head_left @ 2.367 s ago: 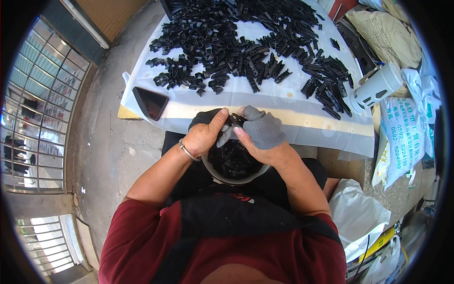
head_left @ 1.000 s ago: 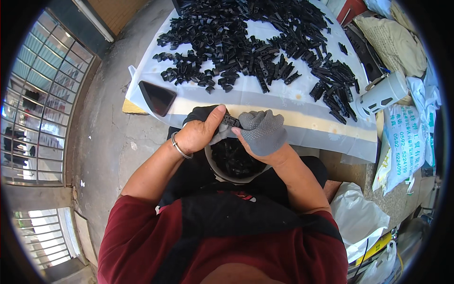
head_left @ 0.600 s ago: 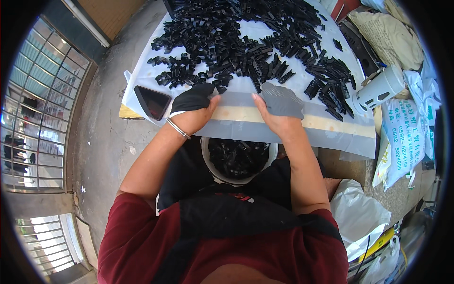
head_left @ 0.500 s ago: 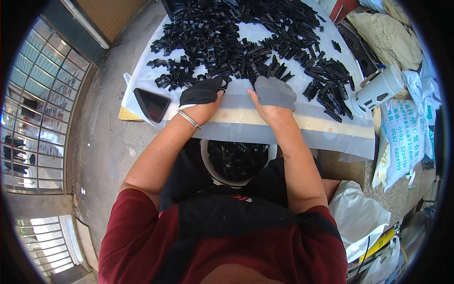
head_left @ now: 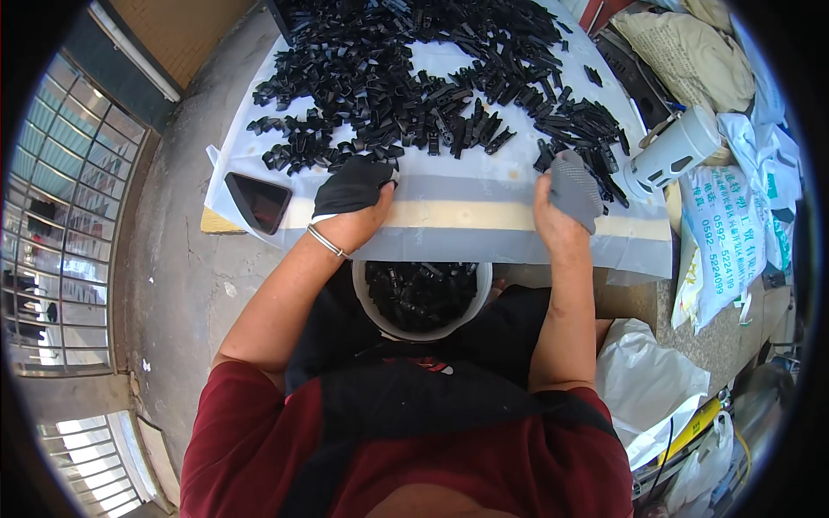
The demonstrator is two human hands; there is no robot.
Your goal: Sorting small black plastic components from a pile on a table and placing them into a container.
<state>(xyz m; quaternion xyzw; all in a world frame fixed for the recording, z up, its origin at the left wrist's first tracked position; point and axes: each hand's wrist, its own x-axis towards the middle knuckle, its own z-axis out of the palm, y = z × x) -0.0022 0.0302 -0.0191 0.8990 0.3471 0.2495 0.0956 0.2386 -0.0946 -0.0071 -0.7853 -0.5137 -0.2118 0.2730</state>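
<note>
My left hand [head_left: 354, 200], in a black glove with bare fingertips, is curled closed at the near edge of a big heap of black plastic parts [head_left: 354, 82]. Whatever it pinches is too small and dark to make out. Farther right, my right hand [head_left: 567, 200] wears a grey dotted glove. It is curled at the near end of a separate pile of long black plastic clips [head_left: 596, 134], its fingertips hidden behind the glove. Between my knees, below the table edge, stands a pale bucket [head_left: 361, 298] filled with black parts.
A white sheet [head_left: 466, 246] covers the table. A dark phone [head_left: 259, 203] lies at its left edge. On the right stand a grey-white perforated cylinder [head_left: 678, 151], a printed white sack [head_left: 717, 246] and a beige sack [head_left: 686, 56]. A white plastic bag [head_left: 652, 380] lies lower right.
My right hand has moved right, from the middle heap to the pile of long clips. My left hand has drawn slightly nearer to me. The view has shifted a little.
</note>
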